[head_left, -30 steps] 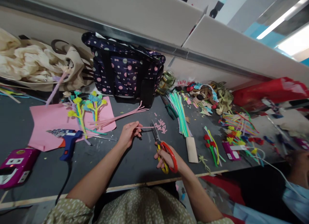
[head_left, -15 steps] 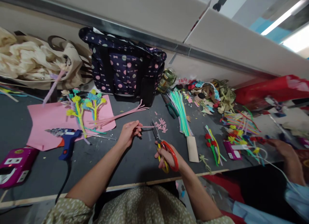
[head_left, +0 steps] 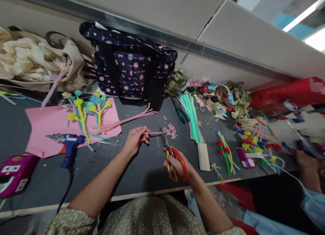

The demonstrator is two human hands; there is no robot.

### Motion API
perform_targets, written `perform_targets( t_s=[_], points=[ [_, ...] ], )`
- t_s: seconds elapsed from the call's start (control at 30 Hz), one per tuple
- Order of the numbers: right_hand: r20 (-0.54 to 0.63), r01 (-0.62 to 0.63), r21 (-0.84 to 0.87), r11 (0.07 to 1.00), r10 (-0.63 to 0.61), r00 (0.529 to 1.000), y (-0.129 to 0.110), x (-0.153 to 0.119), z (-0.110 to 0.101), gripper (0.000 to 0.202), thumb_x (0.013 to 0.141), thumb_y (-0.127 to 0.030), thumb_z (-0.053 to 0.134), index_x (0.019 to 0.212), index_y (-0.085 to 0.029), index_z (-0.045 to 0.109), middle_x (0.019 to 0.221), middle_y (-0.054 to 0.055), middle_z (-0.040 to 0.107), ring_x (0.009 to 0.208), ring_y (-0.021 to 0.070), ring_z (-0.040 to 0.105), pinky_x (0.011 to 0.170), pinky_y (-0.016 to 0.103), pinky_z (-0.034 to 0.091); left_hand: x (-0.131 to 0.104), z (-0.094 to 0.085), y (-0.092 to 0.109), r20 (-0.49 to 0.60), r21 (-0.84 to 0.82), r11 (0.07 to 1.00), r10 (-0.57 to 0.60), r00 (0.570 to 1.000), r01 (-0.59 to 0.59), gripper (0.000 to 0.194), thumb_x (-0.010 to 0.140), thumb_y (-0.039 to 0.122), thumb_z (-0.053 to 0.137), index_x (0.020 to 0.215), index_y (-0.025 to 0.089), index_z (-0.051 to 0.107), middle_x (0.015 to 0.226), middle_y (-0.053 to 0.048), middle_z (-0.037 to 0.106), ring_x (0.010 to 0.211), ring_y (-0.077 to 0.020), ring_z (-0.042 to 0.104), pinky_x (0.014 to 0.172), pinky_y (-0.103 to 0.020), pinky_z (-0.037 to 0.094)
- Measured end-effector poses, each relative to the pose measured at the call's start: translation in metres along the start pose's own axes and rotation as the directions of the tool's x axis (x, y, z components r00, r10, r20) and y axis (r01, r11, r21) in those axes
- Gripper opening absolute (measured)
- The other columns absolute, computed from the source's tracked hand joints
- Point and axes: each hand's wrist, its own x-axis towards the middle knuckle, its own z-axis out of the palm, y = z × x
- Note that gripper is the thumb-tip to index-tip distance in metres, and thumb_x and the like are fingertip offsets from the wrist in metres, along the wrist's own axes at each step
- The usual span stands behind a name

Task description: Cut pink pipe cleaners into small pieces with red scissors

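Note:
My left hand (head_left: 137,139) pinches a thin pink stem (head_left: 154,133), whose right end lies between the scissor blades. In my right hand (head_left: 177,164) are scissors (head_left: 180,159) with red and yellow handles, their blades slightly apart and pointing up and away. Small cut pink pieces (head_left: 170,131) lie in a loose pile just right of the blades. Behind my left hand, several longer pink stems (head_left: 129,119) reach across onto a pink sheet (head_left: 48,126).
A blue glue gun (head_left: 71,150) and a purple power strip (head_left: 19,170) are at the left. A dark patterned bag (head_left: 132,67) stands behind. Green pliers (head_left: 180,113) and a bundle of green stems (head_left: 190,115) lie right; a co-worker's hand (head_left: 307,165) is far right.
The view has shifted slightly. The co-worker's hand has moved right, away from the red flowers. My hands, the pink stem and the scissors look nearly the same.

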Motion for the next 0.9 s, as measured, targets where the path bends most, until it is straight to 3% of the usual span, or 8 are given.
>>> perform_targets(
  t_s=[0.27,0.57,0.77,0.9],
  points=[
    [-0.003,-0.008,-0.099,0.995,0.008,1.000,-0.006,0.001,0.005,0.043,0.087,-0.048,0.041,0.123,-0.025,0.041,0.075,-0.003,0.063,0.033,0.0109,0.056,0.029,0.018,0.039,0.002,-0.006,0.005,-0.013,0.011,1.000,0.001,1.000,0.000,0.030,0.074,0.040,0.070,0.071,0.010,0.069,0.048,0.004,0.047,0.039,-0.0049,0.037,0.038,-0.019,0.041],
    [0.025,0.068,-0.130,0.989,-0.065,0.998,-0.006,0.001,0.009,0.039,0.089,-0.044,0.037,0.122,-0.024,0.041,0.073,-0.003,0.062,0.035,0.0125,0.059,0.029,0.018,0.039,0.006,-0.012,0.011,-0.044,0.019,1.000,0.003,0.999,-0.002,0.029,0.073,0.039,0.071,0.071,0.010,0.069,0.050,0.003,0.051,0.039,-0.0056,0.040,0.038,-0.020,0.042],
    [-0.140,0.034,-0.073,0.997,-0.044,0.989,0.009,0.011,0.009,0.043,0.085,-0.044,0.042,0.121,-0.020,0.041,0.054,-0.009,0.054,0.030,0.0122,0.054,0.030,0.018,0.039,0.005,-0.012,0.010,-0.056,0.026,1.000,0.011,0.998,-0.009,0.030,0.070,0.040,0.072,0.071,0.010,0.068,0.051,0.002,0.054,0.039,-0.0061,0.042,0.039,-0.020,0.042],
    [-0.140,0.054,-0.008,0.999,-0.054,0.989,0.020,0.013,0.004,0.047,0.085,-0.046,0.043,0.124,-0.018,0.040,0.054,-0.009,0.055,0.032,0.0128,0.055,0.031,0.019,0.040,0.005,-0.012,0.009,-0.043,0.016,0.999,0.034,0.998,-0.034,0.030,0.070,0.040,0.071,0.073,0.010,0.068,0.053,0.001,0.057,0.040,-0.0058,0.043,0.042,-0.021,0.044]
  ],
)
